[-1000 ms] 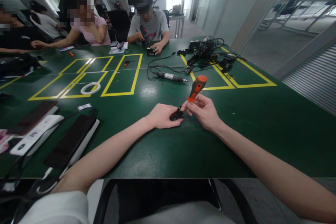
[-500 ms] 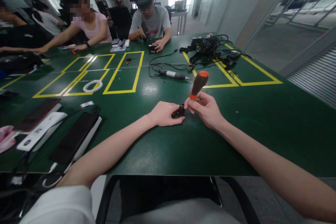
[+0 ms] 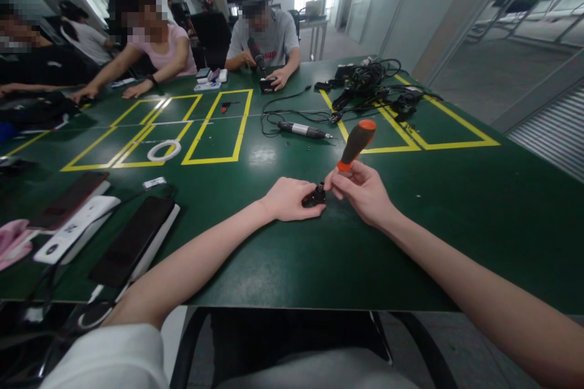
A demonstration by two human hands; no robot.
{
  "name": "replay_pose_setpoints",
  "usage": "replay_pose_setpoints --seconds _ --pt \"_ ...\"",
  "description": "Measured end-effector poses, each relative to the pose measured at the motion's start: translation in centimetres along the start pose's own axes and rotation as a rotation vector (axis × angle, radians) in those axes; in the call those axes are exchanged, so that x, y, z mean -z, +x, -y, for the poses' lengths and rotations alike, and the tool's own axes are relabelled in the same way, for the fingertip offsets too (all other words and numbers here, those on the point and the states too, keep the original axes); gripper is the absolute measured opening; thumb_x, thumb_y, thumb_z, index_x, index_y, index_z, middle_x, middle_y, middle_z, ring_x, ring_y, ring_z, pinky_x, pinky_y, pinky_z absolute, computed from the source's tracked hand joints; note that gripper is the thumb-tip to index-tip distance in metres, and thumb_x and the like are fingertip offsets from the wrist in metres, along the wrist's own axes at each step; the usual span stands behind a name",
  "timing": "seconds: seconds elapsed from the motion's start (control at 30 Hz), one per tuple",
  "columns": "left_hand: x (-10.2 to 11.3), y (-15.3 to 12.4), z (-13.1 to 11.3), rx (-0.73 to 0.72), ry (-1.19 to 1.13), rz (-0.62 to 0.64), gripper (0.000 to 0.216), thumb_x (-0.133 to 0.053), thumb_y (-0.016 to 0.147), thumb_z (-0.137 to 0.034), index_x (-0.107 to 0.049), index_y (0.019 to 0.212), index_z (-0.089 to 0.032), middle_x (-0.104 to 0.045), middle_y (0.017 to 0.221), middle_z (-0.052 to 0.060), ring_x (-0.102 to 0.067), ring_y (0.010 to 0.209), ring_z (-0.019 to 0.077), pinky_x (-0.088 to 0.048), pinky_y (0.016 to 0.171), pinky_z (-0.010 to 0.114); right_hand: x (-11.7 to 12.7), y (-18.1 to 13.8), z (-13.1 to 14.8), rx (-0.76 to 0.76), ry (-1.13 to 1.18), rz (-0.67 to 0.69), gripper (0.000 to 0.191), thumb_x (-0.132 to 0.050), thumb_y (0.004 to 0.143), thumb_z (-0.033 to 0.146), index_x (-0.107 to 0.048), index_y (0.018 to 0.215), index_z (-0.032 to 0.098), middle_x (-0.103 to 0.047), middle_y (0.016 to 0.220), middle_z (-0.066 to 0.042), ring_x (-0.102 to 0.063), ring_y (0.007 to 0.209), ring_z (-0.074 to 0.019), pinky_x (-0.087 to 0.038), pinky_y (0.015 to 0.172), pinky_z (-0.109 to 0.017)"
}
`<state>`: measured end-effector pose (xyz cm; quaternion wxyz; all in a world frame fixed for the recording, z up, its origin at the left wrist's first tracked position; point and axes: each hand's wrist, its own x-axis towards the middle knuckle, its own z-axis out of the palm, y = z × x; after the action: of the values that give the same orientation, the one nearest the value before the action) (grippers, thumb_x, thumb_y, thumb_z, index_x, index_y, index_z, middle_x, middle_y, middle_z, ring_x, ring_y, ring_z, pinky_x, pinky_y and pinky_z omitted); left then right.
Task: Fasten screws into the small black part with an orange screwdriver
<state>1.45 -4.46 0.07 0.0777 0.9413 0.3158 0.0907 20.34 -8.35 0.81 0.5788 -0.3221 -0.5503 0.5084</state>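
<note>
On the green table [image 3: 255,273], my left hand [image 3: 292,199] is closed around a small black part [image 3: 314,197], pressing it against the surface. The part's exact kind is too small to make out. My right hand [image 3: 365,191] grips a screwdriver [image 3: 359,143] with a black and orange handle, low down between thumb and fingers. The handle leans up and to the right. The screwdriver's shaft and tip are hidden by my right fingers, which are beside the black part.
Beyond my hands lies a pen-shaped electric tool [image 3: 303,130] with a cable. A heap of black cables [image 3: 369,85] is at the back right. At left are a tape roll [image 3: 164,150], a black phone [image 3: 132,240] and a white power strip [image 3: 75,228]. Co-workers sit across the table.
The screwdriver handle has tilted further to the right in my right hand. My left hand still holds the black part. The whole view has shifted slightly.
</note>
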Motion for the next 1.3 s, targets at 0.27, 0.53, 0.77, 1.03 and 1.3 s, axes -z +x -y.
replay_pose_setpoints --seconds 0.27,0.53,0.77,1.03,1.3 --pt "-0.17 0.04 0.09 -0.01 0.001 -0.009 0.036 -0.058 0.095 -0.052 -0.064 0.085 -0.018 -0.073 0.079 0.002 -0.068 0.07 0.0182 -0.035 0.058 0.028 -0.1 -0.1 0.32 -0.034 0.011 0.037 0.037 -0.086 0.078 0.054 -0.075 0.09 0.021 -0.071 0.071 0.0 -0.053 0.05 -0.0099 -0.044 0.051 -0.026" --pt "-0.08 -0.01 0.01 -0.005 0.004 -0.006 0.036 -0.057 0.095 -0.053 -0.065 0.085 -0.019 -0.073 0.08 0.003 -0.069 0.071 0.0188 -0.038 0.059 0.029 -0.13 -0.13 0.23 -0.037 -0.014 0.028 0.038 -0.086 0.08 0.053 -0.068 0.08 0.021 -0.072 0.07 0.0 -0.051 0.049 -0.0092 -0.043 0.05 -0.025" --pt "-0.08 -0.01 0.09 -0.009 0.009 -0.011 0.037 -0.057 0.095 -0.054 -0.063 0.083 -0.019 -0.073 0.079 0.003 -0.069 0.072 0.0191 -0.038 0.059 0.029 -0.1 0.01 0.39 -0.016 -0.001 0.039 0.04 -0.085 0.079 0.056 -0.066 0.089 0.022 -0.069 0.064 0.002 -0.05 0.047 -0.0104 -0.041 0.048 -0.025" --pt "0.07 -0.06 0.12 -0.009 0.001 -0.011 0.038 -0.058 0.095 -0.053 -0.062 0.078 -0.019 -0.072 0.078 0.003 -0.069 0.072 0.02 -0.037 0.059 0.03 -0.09 0.06 0.04 -0.013 -0.078 -0.054 0.04 -0.09 0.071 0.057 -0.074 0.075 0.02 -0.067 0.065 0.0 -0.047 0.048 -0.0091 -0.039 0.047 -0.026" --pt "0.1 -0.18 0.02 -0.011 -0.005 -0.015 0.035 -0.059 0.095 -0.052 -0.066 0.088 -0.018 -0.074 0.081 0.003 -0.069 0.071 0.0189 -0.037 0.06 0.028 -0.07 0.06 0.33 -0.012 0.024 0.059 0.036 -0.081 0.083 0.053 -0.073 0.095 0.021 -0.074 0.072 -0.001 -0.054 0.047 -0.0098 -0.043 0.049 -0.026"
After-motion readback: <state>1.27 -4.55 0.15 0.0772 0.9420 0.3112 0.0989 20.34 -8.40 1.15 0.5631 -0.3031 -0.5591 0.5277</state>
